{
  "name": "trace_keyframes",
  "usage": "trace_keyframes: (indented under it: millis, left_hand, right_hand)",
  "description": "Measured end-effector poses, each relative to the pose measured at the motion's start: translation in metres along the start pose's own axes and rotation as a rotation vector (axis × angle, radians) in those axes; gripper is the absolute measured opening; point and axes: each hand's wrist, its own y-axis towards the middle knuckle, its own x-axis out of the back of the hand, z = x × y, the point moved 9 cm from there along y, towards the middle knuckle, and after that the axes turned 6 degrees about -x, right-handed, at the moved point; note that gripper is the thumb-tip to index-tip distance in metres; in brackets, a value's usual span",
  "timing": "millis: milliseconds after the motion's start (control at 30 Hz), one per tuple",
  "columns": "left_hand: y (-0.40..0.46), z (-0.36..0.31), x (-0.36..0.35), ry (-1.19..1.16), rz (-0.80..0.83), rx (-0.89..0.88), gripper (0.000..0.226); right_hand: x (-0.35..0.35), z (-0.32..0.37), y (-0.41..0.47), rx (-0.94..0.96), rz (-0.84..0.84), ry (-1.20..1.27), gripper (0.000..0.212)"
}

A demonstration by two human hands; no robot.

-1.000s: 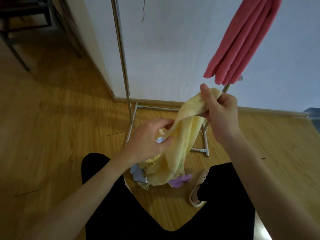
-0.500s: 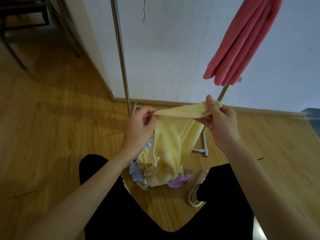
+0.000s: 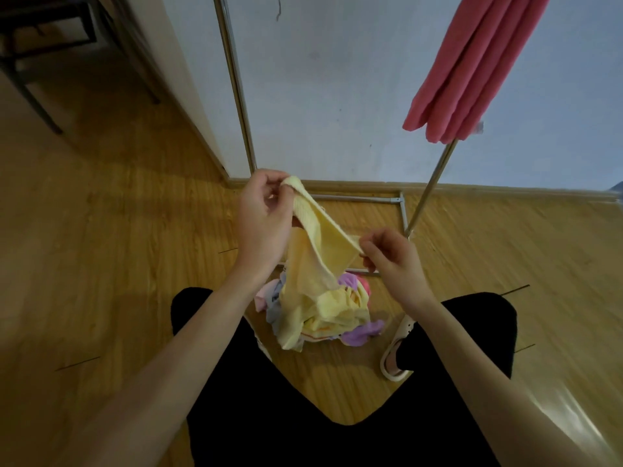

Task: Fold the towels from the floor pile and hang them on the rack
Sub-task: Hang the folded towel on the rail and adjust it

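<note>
A pale yellow towel (image 3: 323, 251) hangs between my hands above the floor pile. My left hand (image 3: 263, 217) pinches one corner up high, near the skirting board. My right hand (image 3: 391, 256) pinches the towel's top edge lower and to the right. The towel's loose end drops onto the pile of towels (image 3: 354, 318), a heap of yellow, purple, pink and pale blue cloth between my knees. A folded red towel (image 3: 472, 69) hangs from the metal rack (image 3: 236, 85) at the upper right.
The rack's base bars (image 3: 403, 210) lie on the wooden floor just behind the pile, against the white wall. My black trouser legs and a white sandal (image 3: 397, 352) flank the pile. A dark chair frame (image 3: 30, 55) stands at the far left.
My left hand has risen and moved left with its corner. My right hand has dropped lower along the top edge, so the edge now slants down to the right.
</note>
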Motion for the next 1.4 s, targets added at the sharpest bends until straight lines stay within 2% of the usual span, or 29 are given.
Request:
trace_keyframes:
  millis: [167,300,433,633,833,933,1033,1167,1333,1400]
  left_hand:
    - [0.005,-0.008,0.007,-0.001,-0.028,0.018,0.01]
    - [0.009,-0.009,0.01,0.008,-0.05,0.014,0.01]
    - [0.012,-0.01,0.011,0.001,-0.066,0.016,0.011]
    - [0.014,-0.017,0.007,-0.004,-0.058,-0.007,0.009]
    - [0.012,-0.016,0.003,0.007,-0.061,-0.003,0.007]
    - [0.011,-0.017,0.002,0.013,-0.068,-0.007,0.006]
    - [0.011,-0.019,0.001,0.005,-0.087,-0.013,0.008]
    - [0.011,-0.02,0.001,-0.031,-0.113,0.017,0.013]
    - [0.016,-0.017,0.01,-0.03,-0.104,0.068,0.007]
    - [0.018,-0.025,0.012,0.022,-0.058,0.02,0.007]
  right_hand:
    - [-0.02,0.005,-0.004,0.124,0.088,-0.171,0.024]
    - [-0.016,0.016,-0.006,0.225,-0.082,-0.238,0.008]
    - [-0.012,0.03,-0.016,0.4,-0.219,-0.349,0.007]
    - [-0.028,0.035,-0.029,0.557,-0.077,-0.425,0.013]
    - [-0.032,0.026,-0.028,0.462,0.071,-0.26,0.019]
    - [-0.034,0.028,-0.031,0.416,0.117,-0.202,0.012]
    - [-0.034,0.028,-0.028,0.415,0.06,-0.22,0.018]
    - [-0.027,0.026,-0.022,0.362,0.028,-0.172,0.01]
    - [0.015,0.044,-0.008,0.341,-0.086,-0.078,0.005]
    - [0.034,0.059,-0.001,0.362,-0.137,-0.06,0.006]
